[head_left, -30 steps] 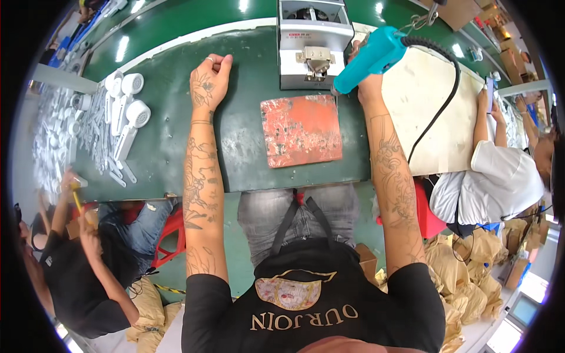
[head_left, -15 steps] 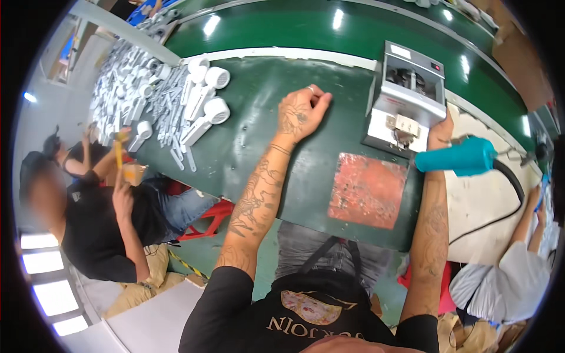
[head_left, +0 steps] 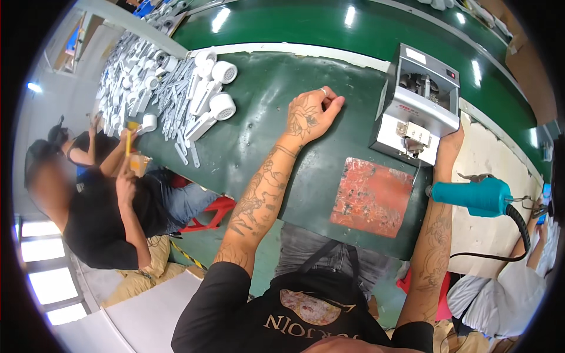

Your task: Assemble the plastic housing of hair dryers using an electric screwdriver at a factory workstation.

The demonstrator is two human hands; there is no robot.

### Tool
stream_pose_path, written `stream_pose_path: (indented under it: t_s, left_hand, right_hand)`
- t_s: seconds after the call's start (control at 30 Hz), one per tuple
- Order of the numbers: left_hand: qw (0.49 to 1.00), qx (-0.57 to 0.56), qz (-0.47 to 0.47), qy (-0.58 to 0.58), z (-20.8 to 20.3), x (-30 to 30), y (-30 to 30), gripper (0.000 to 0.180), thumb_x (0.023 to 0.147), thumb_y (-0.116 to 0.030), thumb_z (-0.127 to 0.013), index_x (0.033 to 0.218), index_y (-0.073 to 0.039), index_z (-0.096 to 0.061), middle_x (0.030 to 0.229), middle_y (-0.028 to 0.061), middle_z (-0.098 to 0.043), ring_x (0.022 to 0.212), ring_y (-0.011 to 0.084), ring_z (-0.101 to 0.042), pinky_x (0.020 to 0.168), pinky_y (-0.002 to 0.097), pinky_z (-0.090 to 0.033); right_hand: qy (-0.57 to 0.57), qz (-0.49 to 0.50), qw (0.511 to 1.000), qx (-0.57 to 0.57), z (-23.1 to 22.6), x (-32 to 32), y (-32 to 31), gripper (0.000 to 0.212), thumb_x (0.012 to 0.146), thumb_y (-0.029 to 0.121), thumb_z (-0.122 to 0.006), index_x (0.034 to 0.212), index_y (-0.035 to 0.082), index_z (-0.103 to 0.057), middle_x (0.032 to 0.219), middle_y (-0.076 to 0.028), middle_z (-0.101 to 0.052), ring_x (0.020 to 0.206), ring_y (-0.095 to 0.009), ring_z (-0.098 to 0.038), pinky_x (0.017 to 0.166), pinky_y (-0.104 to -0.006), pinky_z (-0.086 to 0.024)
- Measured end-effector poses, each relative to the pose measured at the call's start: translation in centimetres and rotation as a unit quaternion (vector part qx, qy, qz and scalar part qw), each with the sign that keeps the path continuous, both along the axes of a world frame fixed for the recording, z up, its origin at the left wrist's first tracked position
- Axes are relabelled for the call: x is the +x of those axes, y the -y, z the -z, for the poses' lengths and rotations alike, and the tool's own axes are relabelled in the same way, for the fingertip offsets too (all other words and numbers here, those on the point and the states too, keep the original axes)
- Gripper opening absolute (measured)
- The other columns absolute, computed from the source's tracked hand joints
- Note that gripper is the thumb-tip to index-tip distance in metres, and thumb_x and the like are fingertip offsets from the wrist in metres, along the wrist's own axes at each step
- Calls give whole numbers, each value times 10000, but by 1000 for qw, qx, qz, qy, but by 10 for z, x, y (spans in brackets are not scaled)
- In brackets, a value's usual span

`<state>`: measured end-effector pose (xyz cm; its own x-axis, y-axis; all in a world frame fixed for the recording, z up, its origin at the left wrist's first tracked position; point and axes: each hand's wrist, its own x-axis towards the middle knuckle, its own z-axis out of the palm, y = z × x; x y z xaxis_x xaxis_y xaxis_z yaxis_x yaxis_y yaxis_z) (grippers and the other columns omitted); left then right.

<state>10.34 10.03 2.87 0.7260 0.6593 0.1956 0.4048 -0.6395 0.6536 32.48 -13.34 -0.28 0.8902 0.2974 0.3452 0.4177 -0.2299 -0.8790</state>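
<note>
On the green table, my left hand [head_left: 311, 116] rests closed, fingers curled and thumb apart. No object shows in it, though its palm side is hidden. My right hand [head_left: 448, 147] lies against the right side of a grey box-shaped screw feeder [head_left: 419, 106] with an open top window. The machine hides the fingers of that hand. A teal electric screwdriver [head_left: 471, 197] with a black cable is above my right forearm, its narrow end toward the left. A worn red square pad [head_left: 372, 197] lies on the table between my forearms.
White shower-head-like parts [head_left: 220, 106] and grey flat pieces [head_left: 175, 109] are heaped at the table's far left. A seated co-worker [head_left: 100, 217] holds a yellow tool there. A green conveyor belt [head_left: 282, 26] runs behind. A pale board [head_left: 477, 229] is on the right.
My view has shifted slightly, so the table and machine appear farther right. The teal screwdriver has swung nearer to me. Both my hands keep nearly the same places; the co-worker's hands have moved slightly.
</note>
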Motion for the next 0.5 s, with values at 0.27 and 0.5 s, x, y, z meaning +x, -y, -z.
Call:
stream_pose_path:
  t_s: [0.27,0.5]
  left_hand:
    - [1000,4,6,0,-2,-7,0,279,919,-380,-645,870,-111,-705,732,42,-696,717,253,-680,677,402,-517]
    - [999,13,27,24,-5,9,6,280,917,-366,-670,875,-92,-708,732,68,-698,698,253,-684,671,377,-525]
  right_hand:
    - [12,-21,1000,-1,3,2,2,290,934,7,-494,1178,-53,-639,1013,-144,-715,934,-212,-658,852,-335,-506]
    - [59,1,998,-22,22,36,23,238,954,40,-544,1149,-36,-656,1005,-120,-721,934,-198,-669,823,-329,-521]
